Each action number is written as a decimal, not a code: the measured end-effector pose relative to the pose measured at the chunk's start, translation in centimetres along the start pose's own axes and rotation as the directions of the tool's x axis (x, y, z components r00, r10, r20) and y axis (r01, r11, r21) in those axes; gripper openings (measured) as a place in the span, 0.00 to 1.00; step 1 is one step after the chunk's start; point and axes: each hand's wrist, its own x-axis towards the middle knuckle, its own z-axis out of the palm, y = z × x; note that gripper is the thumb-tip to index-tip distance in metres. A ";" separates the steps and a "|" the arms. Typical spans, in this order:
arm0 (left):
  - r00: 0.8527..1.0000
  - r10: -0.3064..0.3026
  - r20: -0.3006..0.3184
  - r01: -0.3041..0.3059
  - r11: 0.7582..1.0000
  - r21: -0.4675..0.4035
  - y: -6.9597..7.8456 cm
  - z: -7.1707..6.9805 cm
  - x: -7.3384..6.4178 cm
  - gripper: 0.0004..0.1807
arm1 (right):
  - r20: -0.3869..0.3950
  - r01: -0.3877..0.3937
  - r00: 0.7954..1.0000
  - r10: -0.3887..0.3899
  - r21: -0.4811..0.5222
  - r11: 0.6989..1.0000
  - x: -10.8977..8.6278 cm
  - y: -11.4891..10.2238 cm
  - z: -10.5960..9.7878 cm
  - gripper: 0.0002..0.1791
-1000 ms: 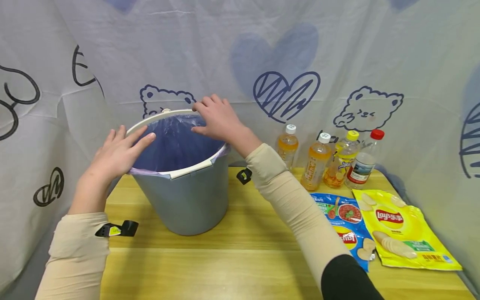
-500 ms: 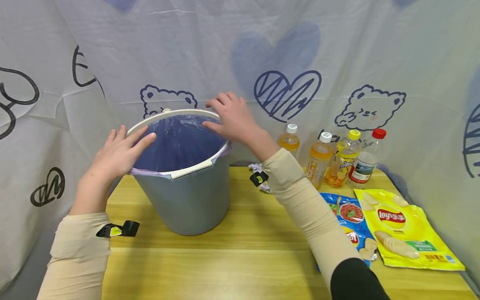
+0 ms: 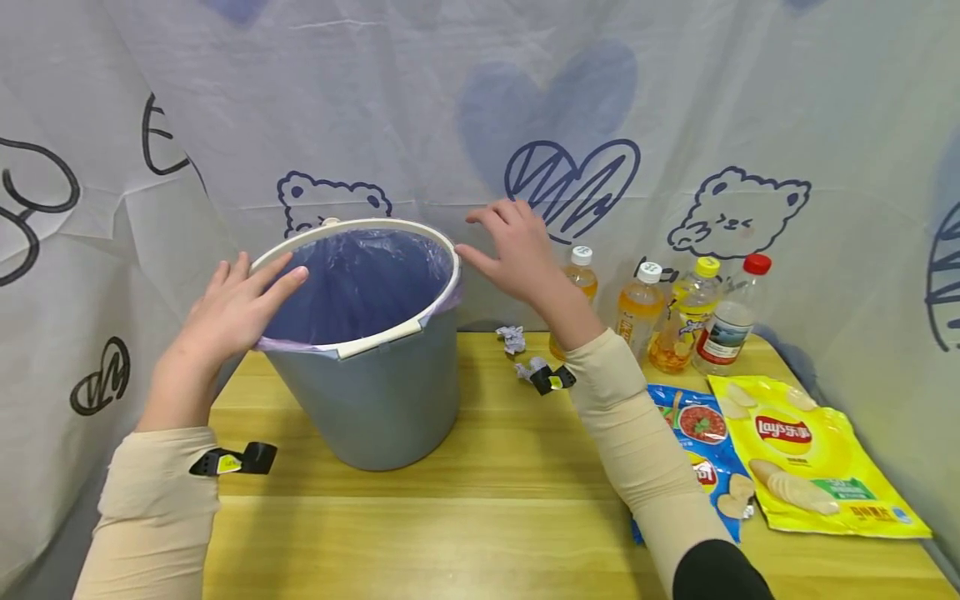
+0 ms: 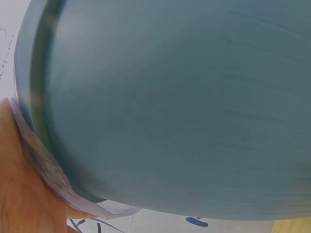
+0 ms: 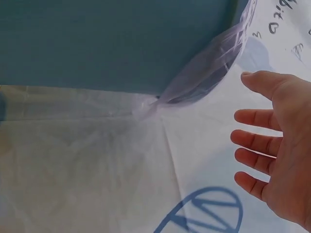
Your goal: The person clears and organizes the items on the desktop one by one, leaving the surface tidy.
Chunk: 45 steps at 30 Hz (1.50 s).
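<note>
A grey-blue trash bin [image 3: 375,408] stands on the wooden table, with a thin purple bag [image 3: 352,283] lining its inside. A white ring [image 3: 382,337] runs round the top, and the bag's edge hangs out under it. My left hand [image 3: 225,317] rests at the left side of the rim, fingers extended; in the left wrist view the hand [image 4: 29,194] lies against the bag's overhanging edge. My right hand [image 3: 517,254] is in the air just right of the rim, fingers spread and holding nothing. The right wrist view shows its fingers [image 5: 256,141] apart from the bag [image 5: 206,73].
Two crumpled paper balls [image 3: 513,338] lie right of the bin, near my right wrist. Several drink bottles [image 3: 639,308] stand at the back right. A blue chip bag [image 3: 697,458] and a yellow chip bag [image 3: 802,458] lie in front of them. Printed cloth [image 3: 450,100] hangs behind.
My right hand has come off the bin's far rim and moved right, uncovering the rim and the paper balls. My left hand has stayed at the left rim.
</note>
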 end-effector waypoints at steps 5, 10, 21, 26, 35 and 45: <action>1.000 0.001 0.000 -0.001 1.000 0.001 -0.1 0.0 0.0 0.44 | -0.017 -0.050 0.999 0.051 0.054 0.997 -1.7 0.8 0.6 0.25; 1.000 0.001 -0.001 -0.001 1.000 -0.003 -0.1 0.0 0.0 0.45 | -0.034 -0.110 0.993 0.113 0.095 0.989 -3.2 1.4 1.7 0.25; 1.000 0.002 -0.006 -0.002 1.000 -0.012 0.0 0.0 -0.1 0.44 | -0.040 -0.288 0.952 0.302 0.212 0.934 -6.8 2.7 4.8 0.24; 1.000 0.004 -0.010 -0.004 1.000 -0.013 0.2 -0.1 0.0 0.45 | -0.020 -0.350 0.932 0.362 0.210 0.913 -8.4 3.3 6.4 0.25; 1.000 -0.017 -0.018 0.017 1.000 0.014 0.3 0.1 -0.1 0.47 | 0.026 -0.451 0.889 0.457 0.212 0.867 -11.6 4.5 9.2 0.27; 0.999 -0.032 -0.020 0.032 0.999 0.020 0.1 0.1 -0.3 0.47 | 0.116 -0.553 0.833 0.541 0.117 0.825 -13.7 5.3 11.3 0.31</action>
